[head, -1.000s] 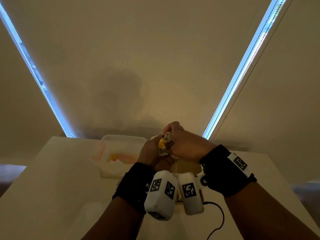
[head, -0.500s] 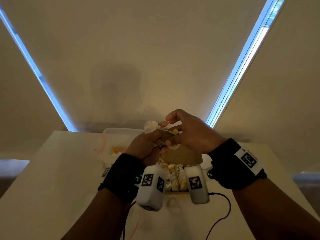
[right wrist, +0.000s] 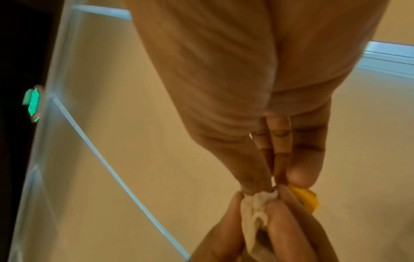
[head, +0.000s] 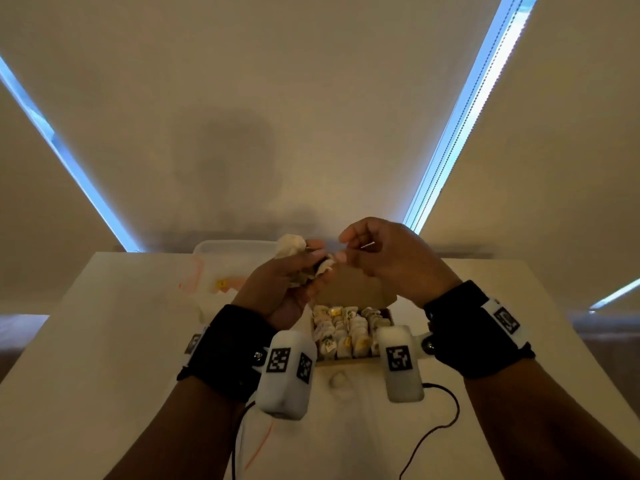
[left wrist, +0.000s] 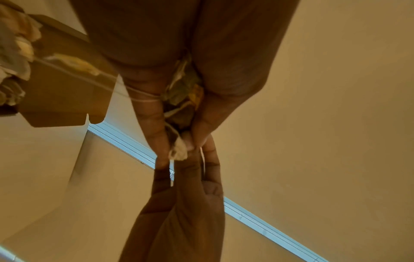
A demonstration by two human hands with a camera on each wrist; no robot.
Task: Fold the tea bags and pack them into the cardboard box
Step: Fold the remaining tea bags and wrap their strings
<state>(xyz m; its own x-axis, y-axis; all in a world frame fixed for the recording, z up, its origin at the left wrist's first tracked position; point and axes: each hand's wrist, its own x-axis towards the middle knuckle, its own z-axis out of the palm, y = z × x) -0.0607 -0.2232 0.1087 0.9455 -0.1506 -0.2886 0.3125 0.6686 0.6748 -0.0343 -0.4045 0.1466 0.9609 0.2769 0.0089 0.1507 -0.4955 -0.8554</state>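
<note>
My left hand (head: 317,263) is raised above the box and grips a crumpled bundle of tea bags (head: 292,245). In the left wrist view the bundle (left wrist: 182,99) is squeezed between thumb and fingers, with string looped over a finger. My right hand (head: 344,254) meets it from the right. Its thumb and fingers (right wrist: 298,175) pinch the top of a white tea bag (right wrist: 257,207) beside a yellow tag (right wrist: 305,196). The open cardboard box (head: 389,315) lies below the hands with several folded tea bags (head: 346,332) in rows. Its lid flap (head: 356,289) stands up behind.
A clear plastic tub (head: 221,258) stands at the back left of the white table (head: 104,341). One loose tea bag (head: 341,381) lies just in front of the box. Thin cables (head: 446,420) trail across the near table between my forearms.
Both hands have lifted from close over the box and drawn slightly apart, the right one shifting right. The rows of packed tea bags now show below them.
</note>
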